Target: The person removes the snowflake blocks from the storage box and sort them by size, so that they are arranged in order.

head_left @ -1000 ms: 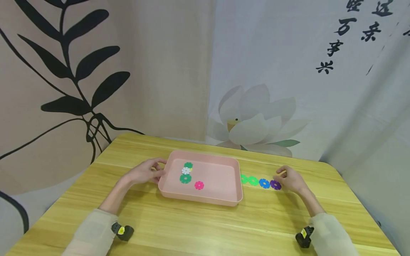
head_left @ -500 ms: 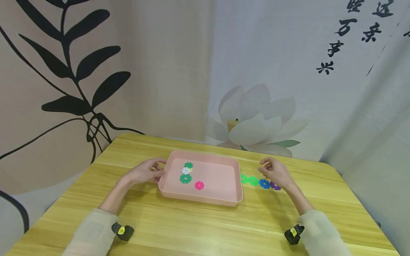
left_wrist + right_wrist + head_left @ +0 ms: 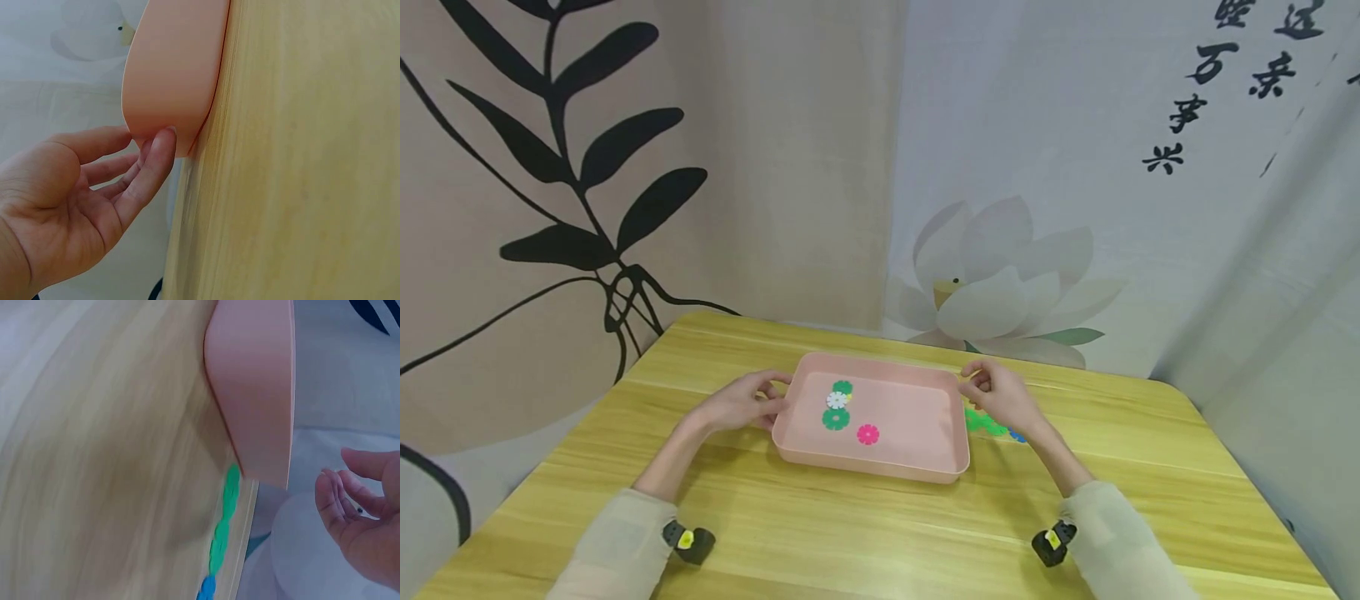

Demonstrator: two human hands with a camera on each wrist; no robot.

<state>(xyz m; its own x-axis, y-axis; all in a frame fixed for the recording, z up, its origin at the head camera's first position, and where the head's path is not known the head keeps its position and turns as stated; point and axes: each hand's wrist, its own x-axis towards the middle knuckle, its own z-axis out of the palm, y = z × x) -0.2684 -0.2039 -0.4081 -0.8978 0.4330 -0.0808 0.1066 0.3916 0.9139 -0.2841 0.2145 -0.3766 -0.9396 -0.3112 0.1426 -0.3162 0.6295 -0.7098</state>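
The pink tray (image 3: 917, 467) stands on the table, with my left hand (image 3: 737, 406) at its left end. In the left wrist view, the fingertips (image 3: 164, 140) touch the tray's outer end wall and rim. My right hand (image 3: 1006, 402) hovers by the tray's right rim, fingers loosely bent, with nothing seen between them. Below it, a row of notched plastic discs runs along the table: green discs (image 3: 220, 540), then a blue disc (image 3: 207, 587). The purple disc is hidden behind my right arm.
Inside the tray lie a pink disc (image 3: 868, 434), a green disc (image 3: 836, 419), a white disc (image 3: 837, 401) and another green disc (image 3: 843, 387), with a bit of yellow beside the white one. A printed curtain (image 3: 790, 167) hangs behind the wooden table (image 3: 850, 533).
My right hand has moved left, from beside the purple disc, over the row to the tray's right rim. The left hand, the tray and the discs have stayed put.
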